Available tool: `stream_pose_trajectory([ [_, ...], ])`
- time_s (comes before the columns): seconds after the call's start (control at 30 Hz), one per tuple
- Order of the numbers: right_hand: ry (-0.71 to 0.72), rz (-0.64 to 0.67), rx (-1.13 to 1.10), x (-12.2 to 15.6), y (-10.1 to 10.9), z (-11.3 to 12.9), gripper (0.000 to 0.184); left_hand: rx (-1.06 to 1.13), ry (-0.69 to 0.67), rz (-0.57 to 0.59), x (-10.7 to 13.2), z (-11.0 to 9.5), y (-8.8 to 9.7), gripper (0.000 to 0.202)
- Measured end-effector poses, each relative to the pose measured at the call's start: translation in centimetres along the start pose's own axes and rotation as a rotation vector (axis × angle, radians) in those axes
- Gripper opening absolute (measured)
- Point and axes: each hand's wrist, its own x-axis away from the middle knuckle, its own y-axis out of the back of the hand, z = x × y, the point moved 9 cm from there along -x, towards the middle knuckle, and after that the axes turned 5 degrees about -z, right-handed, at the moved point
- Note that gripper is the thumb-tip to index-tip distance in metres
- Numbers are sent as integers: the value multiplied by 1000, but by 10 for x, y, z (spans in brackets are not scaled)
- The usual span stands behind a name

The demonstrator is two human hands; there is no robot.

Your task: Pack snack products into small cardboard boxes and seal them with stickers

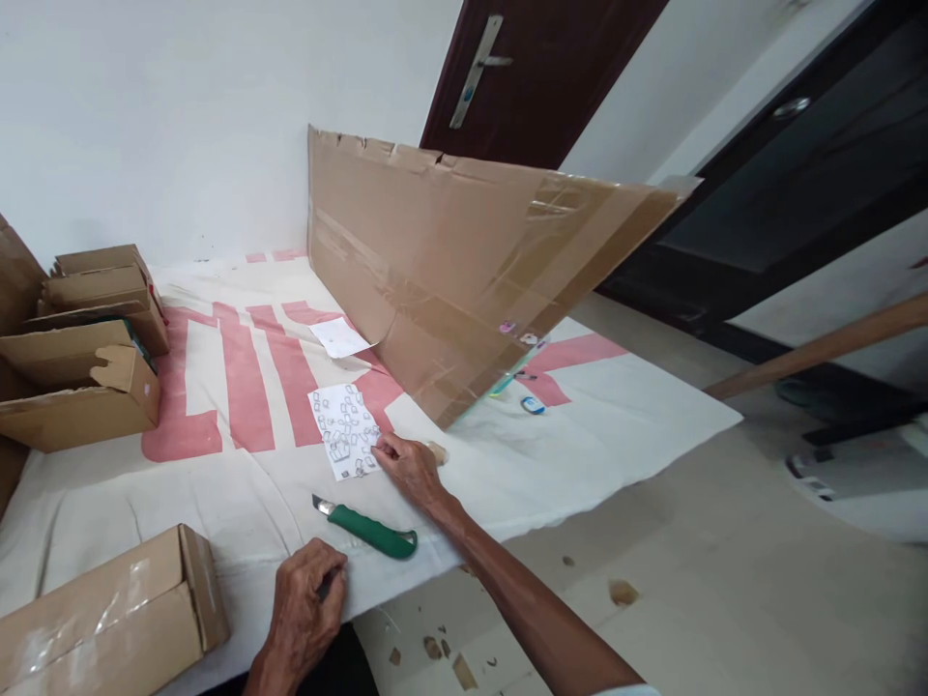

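My right hand (pixel 408 466) reaches out over a white and red cloth (pixel 239 387) on the floor, its fingertips pinched on the lower right corner of a white sheet printed with several small drawings (pixel 343 428). My left hand (pixel 308 597) rests on the cloth near me, fingers curled around something small and dark that I cannot make out. A green-handled utility knife (pixel 368 529) lies between the two hands with its blade pointing left.
A large taped cardboard panel (pixel 464 271) stands tilted behind the sheet. A small white paper (pixel 338 337) lies at its base. Open cardboard boxes (pixel 87 348) sit at the left, another box (pixel 108 614) near me. A door (pixel 536 68) stands behind.
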Motion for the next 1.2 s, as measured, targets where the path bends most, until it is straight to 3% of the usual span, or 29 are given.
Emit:
stream_pose_trajectory([
  [0.37,56,-33,-58,7,6,9,20,13,7,-4,2,2,-1,20],
  [1.0,49,64,-107,0,-3,-2,19,24,-4,4,-1,0,-2,22],
  [1.2,85,29,-140,6,0,0,22,6,13,-8,-1,4,-2,22],
])
